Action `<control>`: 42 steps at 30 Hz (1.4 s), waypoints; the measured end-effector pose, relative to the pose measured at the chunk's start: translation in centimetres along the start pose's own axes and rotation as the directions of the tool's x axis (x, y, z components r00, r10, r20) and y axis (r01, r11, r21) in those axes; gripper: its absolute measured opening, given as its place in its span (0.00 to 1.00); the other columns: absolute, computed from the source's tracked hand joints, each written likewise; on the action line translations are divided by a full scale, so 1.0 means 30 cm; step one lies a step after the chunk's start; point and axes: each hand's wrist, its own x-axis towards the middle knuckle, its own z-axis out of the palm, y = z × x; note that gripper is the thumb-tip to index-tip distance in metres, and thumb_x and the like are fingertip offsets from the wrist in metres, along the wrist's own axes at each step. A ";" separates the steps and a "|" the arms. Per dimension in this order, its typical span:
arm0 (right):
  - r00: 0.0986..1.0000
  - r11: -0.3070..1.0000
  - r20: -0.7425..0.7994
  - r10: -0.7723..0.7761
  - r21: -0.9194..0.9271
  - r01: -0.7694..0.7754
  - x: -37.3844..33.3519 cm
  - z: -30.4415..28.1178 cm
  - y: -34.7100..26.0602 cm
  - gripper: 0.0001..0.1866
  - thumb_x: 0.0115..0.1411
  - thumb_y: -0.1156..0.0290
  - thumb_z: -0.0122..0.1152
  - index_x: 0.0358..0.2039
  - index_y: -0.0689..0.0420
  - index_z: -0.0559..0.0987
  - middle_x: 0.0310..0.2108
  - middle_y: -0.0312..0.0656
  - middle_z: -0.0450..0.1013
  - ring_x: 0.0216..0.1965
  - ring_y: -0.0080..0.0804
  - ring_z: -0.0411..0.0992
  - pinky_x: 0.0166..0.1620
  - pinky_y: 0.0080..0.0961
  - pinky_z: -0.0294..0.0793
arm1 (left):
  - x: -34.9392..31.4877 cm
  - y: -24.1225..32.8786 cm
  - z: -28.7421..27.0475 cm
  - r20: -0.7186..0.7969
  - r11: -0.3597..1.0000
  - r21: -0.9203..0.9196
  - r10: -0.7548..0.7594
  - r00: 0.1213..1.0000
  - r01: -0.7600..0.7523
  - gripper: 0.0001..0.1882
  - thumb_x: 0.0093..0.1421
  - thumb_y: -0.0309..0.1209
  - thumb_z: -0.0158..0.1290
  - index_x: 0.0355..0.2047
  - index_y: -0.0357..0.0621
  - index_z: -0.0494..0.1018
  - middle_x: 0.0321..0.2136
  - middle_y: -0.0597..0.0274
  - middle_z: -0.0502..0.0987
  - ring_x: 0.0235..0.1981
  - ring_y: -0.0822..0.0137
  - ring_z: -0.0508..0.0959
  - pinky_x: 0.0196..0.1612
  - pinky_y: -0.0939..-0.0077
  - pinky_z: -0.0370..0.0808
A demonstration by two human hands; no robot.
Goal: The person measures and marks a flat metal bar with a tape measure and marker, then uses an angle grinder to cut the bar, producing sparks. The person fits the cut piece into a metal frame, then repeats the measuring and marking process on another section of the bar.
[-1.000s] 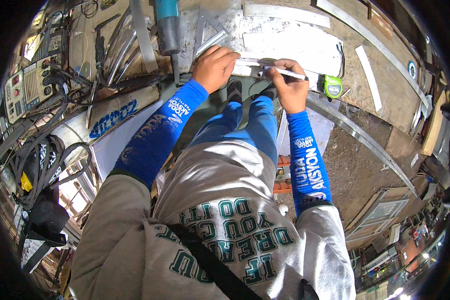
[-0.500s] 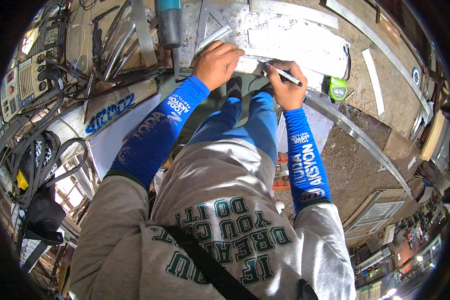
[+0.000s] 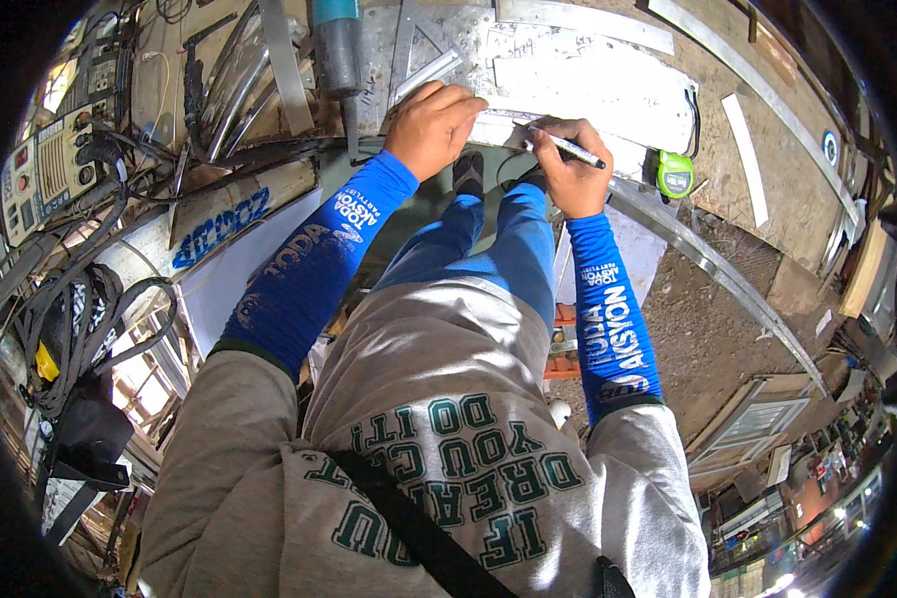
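My right hand [image 3: 574, 171] grips a marker pen [image 3: 578, 150] with a white barrel and a dark end, its tip at the near edge of the bench. Under the pen runs a pale, narrow strip [image 3: 498, 129] along that edge. At the strip's left end my left hand [image 3: 431, 130] is closed, fingers bent over the edge; what lies under them is hidden. Just beyond the left hand rests a short metal channel piece [image 3: 431, 73]. A bright white sheet [image 3: 598, 97] with handwritten marks covers the bench beyond both hands.
A green tape measure [image 3: 674, 174] sits right of the sheet. To the left stands a teal and grey power tool [image 3: 339, 60]. A welding machine [image 3: 55, 174] and looped cables [image 3: 90, 344] crowd the far left. A long curved metal strip [image 3: 723, 267] reaches toward the lower right.
My right hand and the marker pen have shifted very slightly to the right. The left hand stays in place.
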 end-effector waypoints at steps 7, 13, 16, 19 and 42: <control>1.000 0.999 0.024 0.020 -0.032 -0.019 -0.009 -0.018 0.005 0.06 0.62 0.77 0.72 0.33 0.62 0.80 0.32 0.39 0.82 0.34 0.19 0.75 0.38 0.19 0.76 | -0.001 -0.007 0.008 -0.003 1.000 0.004 0.007 1.000 -0.007 0.10 0.61 0.25 0.61 0.42 0.44 0.84 0.39 0.60 0.83 0.40 0.55 0.79 0.46 0.62 0.79; 0.949 0.966 -0.245 -0.197 -0.214 0.145 -0.018 -0.226 -0.068 0.16 0.63 0.83 0.67 0.52 0.62 0.84 0.45 0.47 0.83 0.45 0.38 0.81 0.52 0.33 0.79 | -0.010 0.000 -0.003 0.016 0.999 -0.009 -0.049 0.999 0.049 0.09 0.61 0.25 0.60 0.42 0.44 0.84 0.38 0.59 0.82 0.41 0.53 0.80 0.46 0.60 0.79; 0.985 0.692 -0.027 -0.169 -0.715 0.099 -0.018 -0.450 -0.111 0.29 0.55 0.80 0.75 0.58 0.55 0.81 0.53 0.54 0.77 0.51 0.50 0.78 0.56 0.39 0.78 | -0.002 -0.001 -0.011 0.064 0.998 -0.006 -0.059 0.996 0.060 0.10 0.62 0.24 0.60 0.43 0.45 0.84 0.38 0.58 0.82 0.41 0.52 0.81 0.45 0.59 0.80; 0.995 0.580 0.090 -0.042 -0.808 0.097 -0.015 -0.561 -0.095 0.39 0.47 0.77 0.81 0.62 0.52 0.78 0.58 0.57 0.71 0.56 0.56 0.74 0.59 0.44 0.77 | 0.019 -0.005 -0.033 0.118 0.999 -0.012 -0.050 0.992 0.051 0.10 0.63 0.25 0.60 0.44 0.44 0.84 0.39 0.56 0.82 0.42 0.51 0.81 0.46 0.60 0.80; 0.972 0.960 -0.064 0.224 -0.157 -0.232 -0.241 -0.244 -0.299 0.20 0.58 0.61 0.78 0.44 0.62 0.85 0.39 0.52 0.78 0.42 0.46 0.76 0.48 0.37 0.76 | 0.094 0.440 -0.069 0.422 0.900 -0.321 -0.142 0.895 0.294 0.54 0.58 0.19 0.63 0.77 0.40 0.40 0.61 0.39 0.76 0.60 0.44 0.78 0.62 0.56 0.75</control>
